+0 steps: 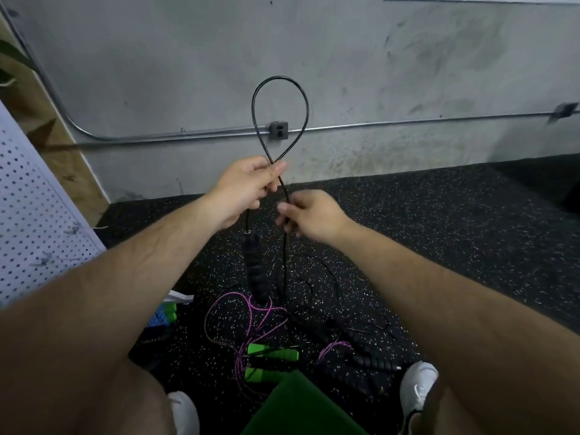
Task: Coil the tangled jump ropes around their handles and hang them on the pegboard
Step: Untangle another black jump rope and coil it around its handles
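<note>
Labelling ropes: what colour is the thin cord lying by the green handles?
Magenta. The thin cord shows best in the head view.

Left grip (248,186): raised, fingers curled, thumb and forefinger pinch the black jump rope (279,77).
Right grip (314,215): lower, just beside the left one, back of hand up, fingertips pinch the same rope.
Left forearm (125,277) and right forearm (439,293): bare, stretched forward, closing toward the middle.
</note>
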`<action>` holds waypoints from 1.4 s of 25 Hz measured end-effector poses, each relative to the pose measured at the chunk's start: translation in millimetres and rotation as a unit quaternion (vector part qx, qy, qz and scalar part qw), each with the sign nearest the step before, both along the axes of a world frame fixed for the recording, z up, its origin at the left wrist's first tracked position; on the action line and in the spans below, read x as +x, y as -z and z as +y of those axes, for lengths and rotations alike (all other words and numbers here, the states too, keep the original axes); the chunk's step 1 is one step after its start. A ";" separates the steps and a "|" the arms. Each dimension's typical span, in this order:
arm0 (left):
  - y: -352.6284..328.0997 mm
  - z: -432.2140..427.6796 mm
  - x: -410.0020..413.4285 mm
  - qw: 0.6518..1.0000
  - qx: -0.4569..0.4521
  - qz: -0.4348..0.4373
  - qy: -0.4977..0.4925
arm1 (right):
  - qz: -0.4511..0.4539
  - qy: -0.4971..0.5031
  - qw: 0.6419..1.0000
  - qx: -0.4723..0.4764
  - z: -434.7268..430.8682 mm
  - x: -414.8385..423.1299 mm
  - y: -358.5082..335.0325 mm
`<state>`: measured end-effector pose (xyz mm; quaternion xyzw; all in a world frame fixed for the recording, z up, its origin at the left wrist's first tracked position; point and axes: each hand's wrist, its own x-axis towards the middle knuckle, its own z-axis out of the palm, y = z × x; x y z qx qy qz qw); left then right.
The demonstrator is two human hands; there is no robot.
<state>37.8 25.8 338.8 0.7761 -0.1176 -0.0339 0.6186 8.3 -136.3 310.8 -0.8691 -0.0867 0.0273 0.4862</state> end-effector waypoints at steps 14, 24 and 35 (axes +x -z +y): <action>27.3 -20.5 -2.6 0.997 0.065 0.028 0.007 | 0.056 0.087 0.994 -0.033 -39.2 -12.9 -29.2; 12.3 -19.2 6.7 0.997 -0.056 0.054 0.024 | 0.105 -0.063 0.950 -0.288 -36.5 0.7 69.1; 13.8 -15.3 12.1 0.995 -0.058 0.070 -0.029 | 0.107 -0.089 0.919 -0.368 -22.1 0.9 71.8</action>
